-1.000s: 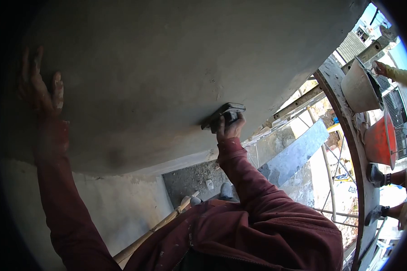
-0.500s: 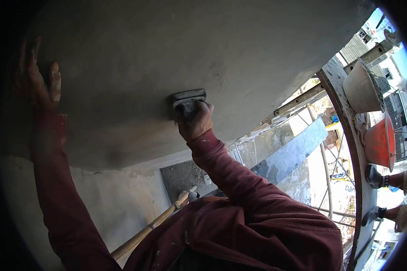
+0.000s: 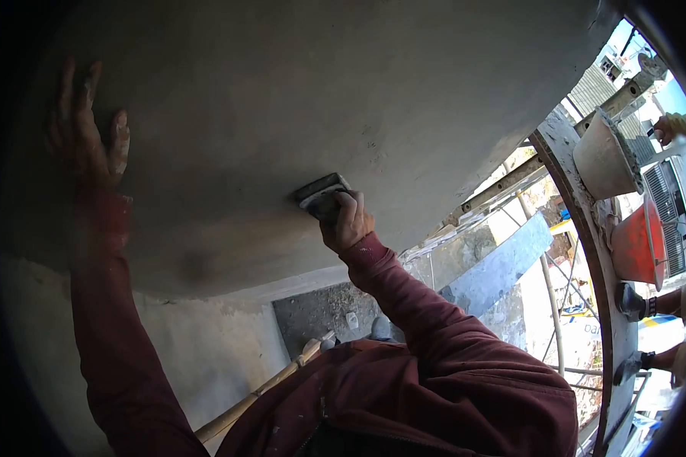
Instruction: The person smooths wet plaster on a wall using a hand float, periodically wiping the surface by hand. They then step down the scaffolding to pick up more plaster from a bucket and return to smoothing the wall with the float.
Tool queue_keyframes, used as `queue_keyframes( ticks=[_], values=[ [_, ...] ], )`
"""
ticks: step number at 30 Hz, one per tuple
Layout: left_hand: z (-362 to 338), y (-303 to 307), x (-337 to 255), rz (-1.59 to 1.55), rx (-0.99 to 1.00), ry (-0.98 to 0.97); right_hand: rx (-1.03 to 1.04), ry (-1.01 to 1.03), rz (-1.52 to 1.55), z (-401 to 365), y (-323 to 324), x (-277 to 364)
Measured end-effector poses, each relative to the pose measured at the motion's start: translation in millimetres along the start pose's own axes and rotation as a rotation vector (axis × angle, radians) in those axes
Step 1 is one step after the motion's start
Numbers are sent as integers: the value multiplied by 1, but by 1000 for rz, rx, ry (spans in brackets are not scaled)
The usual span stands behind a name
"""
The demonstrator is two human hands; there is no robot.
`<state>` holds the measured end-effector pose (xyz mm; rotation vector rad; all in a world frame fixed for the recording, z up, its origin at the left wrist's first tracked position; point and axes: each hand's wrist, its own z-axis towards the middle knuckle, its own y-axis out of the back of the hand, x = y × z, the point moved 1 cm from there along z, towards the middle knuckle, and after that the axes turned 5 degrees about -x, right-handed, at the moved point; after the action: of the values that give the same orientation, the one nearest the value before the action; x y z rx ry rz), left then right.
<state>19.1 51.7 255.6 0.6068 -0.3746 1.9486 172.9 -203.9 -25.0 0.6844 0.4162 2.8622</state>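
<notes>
A plastering float (image 3: 322, 189) against the grey wall (image 3: 434, 91)

Our right hand (image 3: 349, 222) is wrapped round the grip of the plastering float, which lies on the wall. Well to the float's left, our left hand (image 3: 88, 141) is raised, fingers outstretched and thumb spread; we cannot tell whether its palm touches the wall. The two hands are well apart. Below the float we see our maroon jacket (image 3: 450, 381), with a wooden pole (image 3: 255, 394) beside it, below and left of the float. Right of the float and lower slants a blue-grey board (image 3: 503, 255); farther right, a scaffold plank (image 3: 623, 346) bears a whitish bucket (image 3: 604, 160), a red bucket (image 3: 634, 244) and another person's shoes (image 3: 630, 302).
</notes>
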Motion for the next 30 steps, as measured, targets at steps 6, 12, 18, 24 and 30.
queue_keyframes(
  ticks=[6, 12, 18, 24, 30],
  values=[
    [-8, -6, 10, -26, 65, -41, -266, -94, -9, 47, 8, 19],
    [-6, -4, 4, -70, -10, -51, -167, -99, 5, 47, 15, 26],
    [1, 0, -2, 14, 11, -6, 55, -193, 2, 5, 0, 15],
    [-6, -1, -1, 30, 15, -11, -49, -183, -6, 25, 8, 30],
    [-5, -1, 0, -11, 2, -45, 6, -166, 25, 35, 9, 29]
  ],
)
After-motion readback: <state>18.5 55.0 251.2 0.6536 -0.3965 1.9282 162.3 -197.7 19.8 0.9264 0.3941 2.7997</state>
